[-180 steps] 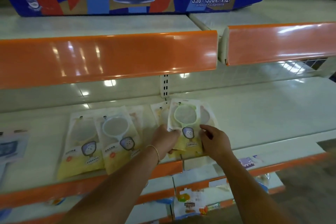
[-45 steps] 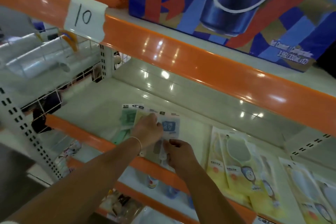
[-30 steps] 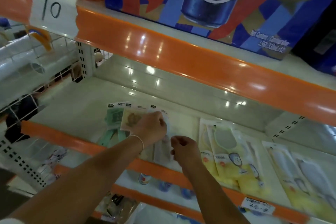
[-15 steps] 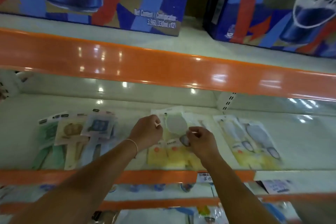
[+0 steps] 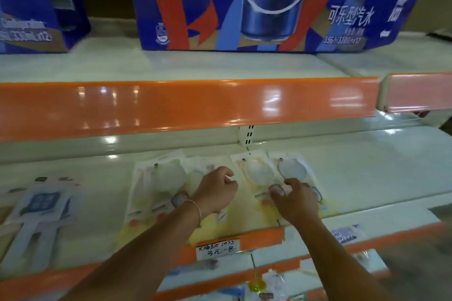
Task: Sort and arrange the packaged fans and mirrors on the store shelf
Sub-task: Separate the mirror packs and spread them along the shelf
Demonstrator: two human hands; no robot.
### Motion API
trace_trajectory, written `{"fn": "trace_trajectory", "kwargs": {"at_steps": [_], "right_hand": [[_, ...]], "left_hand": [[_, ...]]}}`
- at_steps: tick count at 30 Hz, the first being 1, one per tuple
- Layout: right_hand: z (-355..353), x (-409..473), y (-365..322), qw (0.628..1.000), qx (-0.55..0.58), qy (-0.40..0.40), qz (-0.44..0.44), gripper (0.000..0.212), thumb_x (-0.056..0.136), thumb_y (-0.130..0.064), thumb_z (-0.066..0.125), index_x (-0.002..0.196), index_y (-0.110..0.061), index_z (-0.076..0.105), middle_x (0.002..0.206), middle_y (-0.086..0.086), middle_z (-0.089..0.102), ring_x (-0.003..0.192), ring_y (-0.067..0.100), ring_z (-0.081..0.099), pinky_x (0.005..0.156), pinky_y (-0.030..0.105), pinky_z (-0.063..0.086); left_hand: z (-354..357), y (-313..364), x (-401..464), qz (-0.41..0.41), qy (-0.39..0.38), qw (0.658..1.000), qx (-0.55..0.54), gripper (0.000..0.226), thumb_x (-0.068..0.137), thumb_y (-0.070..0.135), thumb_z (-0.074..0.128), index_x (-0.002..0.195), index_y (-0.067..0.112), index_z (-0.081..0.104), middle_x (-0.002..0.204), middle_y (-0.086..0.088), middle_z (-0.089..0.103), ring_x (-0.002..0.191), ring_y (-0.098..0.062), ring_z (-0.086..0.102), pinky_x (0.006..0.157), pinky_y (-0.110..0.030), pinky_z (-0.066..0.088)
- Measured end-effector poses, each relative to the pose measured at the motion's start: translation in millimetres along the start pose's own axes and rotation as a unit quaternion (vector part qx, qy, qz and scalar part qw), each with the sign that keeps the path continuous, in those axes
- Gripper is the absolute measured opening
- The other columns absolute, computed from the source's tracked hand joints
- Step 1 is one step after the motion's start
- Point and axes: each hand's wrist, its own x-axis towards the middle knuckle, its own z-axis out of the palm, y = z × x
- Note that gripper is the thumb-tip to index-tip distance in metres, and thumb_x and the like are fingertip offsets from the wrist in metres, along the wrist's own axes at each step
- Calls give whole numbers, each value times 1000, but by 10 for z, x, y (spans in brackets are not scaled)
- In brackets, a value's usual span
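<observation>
Yellow mirror packs lie flat in two groups on the white shelf (image 5: 371,173). The left group (image 5: 156,186) sits under my left hand (image 5: 215,194), whose fingers are curled over its right edge; blur hides whether they grip a pack. The right group, two packs side by side (image 5: 259,171), lies under my right hand (image 5: 297,200), which curls thumb and fingers onto their lower halves. Pale blue fan packs (image 5: 41,203) lie blurred at the far left of the same shelf.
An orange shelf rail (image 5: 171,102) hangs low overhead, with big blue cola cartons (image 5: 256,2) above it. A handwritten price label (image 5: 216,248) sticks to the front rail. Bare shelf stretches to the right. A lower shelf holds small packaged goods (image 5: 271,283).
My view has swung right from the fan packs to the mirror packs. Both hands have left the left mirror group's top pack; my right hand now lies on the right group.
</observation>
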Motion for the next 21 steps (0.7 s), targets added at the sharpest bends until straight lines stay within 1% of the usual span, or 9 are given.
{"fn": "trace_trajectory", "kwargs": {"at_steps": [2,4,6,10,12,14,16,18,21], "right_hand": [[-14,78,81,999,-42,-18,3,63,79,-58,57,131,-22,53,123,11,60,115,33,51,95,38,39],[-15,135,120,998,-57,-34,-6,71,75,-63,62,132,-22,51,126,11,56,118,34,48,98,39,36],[-9,192,143,998,-50,-44,-18,78,70,-64,68,133,-20,49,124,12,54,116,34,46,97,39,36],[-31,277,147,995,-58,-66,-42,79,64,-61,75,124,-16,49,115,12,52,103,30,48,84,35,39],[-67,312,124,994,-15,-96,-40,85,58,-56,83,124,-15,47,114,10,50,95,25,51,80,32,45],[-92,358,105,990,28,-133,-33,87,55,-49,88,123,-16,45,112,8,52,91,22,55,75,32,51],[-102,404,99,983,64,-172,-10,81,55,-45,90,117,-17,46,106,5,58,88,20,59,69,31,53],[-123,422,98,967,144,-210,14,66,60,-35,90,107,-10,52,97,4,64,82,17,62,62,25,50],[-177,416,93,907,325,-264,43,26,77,-12,79,99,-3,66,80,4,70,67,12,66,51,19,49]], "left_hand": [[160,87,49,-38,-41,998,-22,39,93,28,53,131,20,48,103,6,59,89,-20,68,59,-27,54],[280,132,103,-63,-48,996,-29,45,92,28,54,135,19,45,109,3,57,92,-22,67,75,-32,56],[375,143,142,-80,-45,995,-37,47,91,29,54,137,19,45,114,1,56,92,-21,66,83,-34,56],[479,119,199,-118,-35,988,-91,48,88,26,58,134,18,47,107,0,60,90,-21,67,80,-32,59],[499,108,245,-134,-25,984,-118,49,87,24,60,134,16,48,113,-7,60,87,-21,67,79,-34,59],[508,103,286,-144,-20,980,-132,48,87,22,59,133,15,49,110,-10,61,85,-21,68,77,-34,60],[503,120,296,-147,-22,979,-138,47,88,21,58,134,14,48,106,-11,62,85,-22,67,75,-33,60],[496,137,296,-146,-26,979,-141,48,89,20,58,135,13,46,104,-12,63,85,-22,66,75,-33,60],[480,156,302,-149,-33,974,-165,47,90,19,57,134,9,43,102,-15,64,84,-23,68,76,-36,60]]}}
